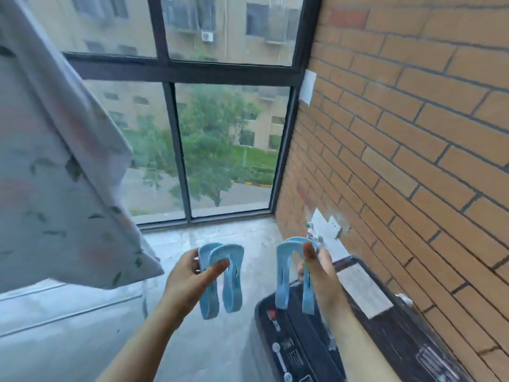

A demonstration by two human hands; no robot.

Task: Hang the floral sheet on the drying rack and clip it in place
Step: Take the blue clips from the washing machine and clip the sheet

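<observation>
Both hands are raised side by side over the floor (220, 235), each gripping light blue plastic pegs. Left hand (190, 274) has its fingers curled behind the left clips (228, 279) and its thumb laid across their front. These are two smooth, glossy, horseshoe-shaped clips stacked slightly askew, arches up and rounded legs hanging down, each leg with a narrow slot. Right hand (322, 274) pinches the right clip (283, 274), of the same arched shape, with the thumb pressed along its right leg and the fingers wrapped behind. A second blue edge shows just behind that arch, too blurred to tell whether it is another clip. The two hands are apart, with bare floor between them.

The sheet (55, 188) hangs at the left, well above and beside the left hand and not touching it. It is soft, pale, thin fabric with faded pink blooms and small dark green leaves, falling in a long diagonal fold to a pointed lower corner.

Ahead is a window (170, 67) with dark metal bars and large panes, trees and beige buildings beyond it. A wall (413, 133) of orange-brown bricks with dark joints runs along the right, with a white sheet of paper (308, 86) stuck near the window frame. Below the right hand lies a black case (300, 343) with rounded corners, close against the wall. The floor is grey, smooth concrete.
</observation>
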